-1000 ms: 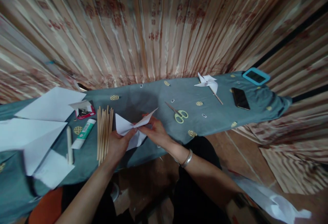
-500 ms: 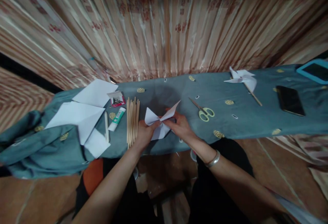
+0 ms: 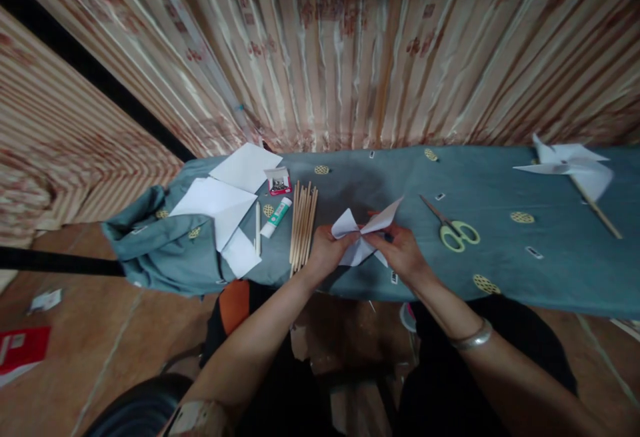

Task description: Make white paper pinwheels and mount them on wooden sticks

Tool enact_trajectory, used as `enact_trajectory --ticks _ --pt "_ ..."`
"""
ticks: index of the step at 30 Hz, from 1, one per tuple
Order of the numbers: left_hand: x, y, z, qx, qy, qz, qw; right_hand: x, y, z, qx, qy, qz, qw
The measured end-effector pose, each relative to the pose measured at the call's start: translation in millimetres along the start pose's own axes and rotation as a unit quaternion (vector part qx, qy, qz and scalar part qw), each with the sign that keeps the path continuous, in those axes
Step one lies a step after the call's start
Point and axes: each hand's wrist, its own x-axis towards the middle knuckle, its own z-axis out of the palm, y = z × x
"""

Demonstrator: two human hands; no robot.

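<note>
Between my two hands is a white paper pinwheel (image 3: 354, 255), its blades folded in toward the middle. My left hand (image 3: 327, 248) grips its left side, thumb at the centre. On the other side my right hand (image 3: 403, 253) pinches the paper, its thumb also close to the centre. Just left of my left hand lies a bundle of wooden sticks (image 3: 303, 223). Scissors (image 3: 453, 229) with pale green handles rest to the right of my right hand. Farther right is another paper pinwheel (image 3: 575, 163) fixed on a stick.
Left of the sticks lie a glue stick (image 3: 277, 217), a white pen-like stick (image 3: 258, 229) and a small red box (image 3: 279, 181) of metal pieces. White paper sheets (image 3: 215, 203) spread at the left of the cloth-covered table (image 3: 390, 183). A pleated curtain (image 3: 350, 57) hangs behind.
The view has swung left, so everything sits farther right, and the phone and blue-framed object have left the picture. My hands still hold the paper pinwheel in nearly the same pose.
</note>
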Motion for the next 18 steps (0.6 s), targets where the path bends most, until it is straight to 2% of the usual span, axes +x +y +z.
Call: enact_trajectory --ticks 4,12,18 --pt "-1.2 -1.4 0.5 0.004 0.015 -0.016 1.0 0.0 -1.5 0.9 -0.008 0.006 0.006 1.0" --pt "0.2 0.2 2.1 -0.028 0.021 0.005 0.999 0.2 -1.3 1.2 -0.006 0.016 0.021 1.0" --pt "3.1 -1.4 1.5 -0.061 0.02 -0.001 0.998 -1.9 -8.9 1.4 -0.043 0.06 -0.048 0.996"
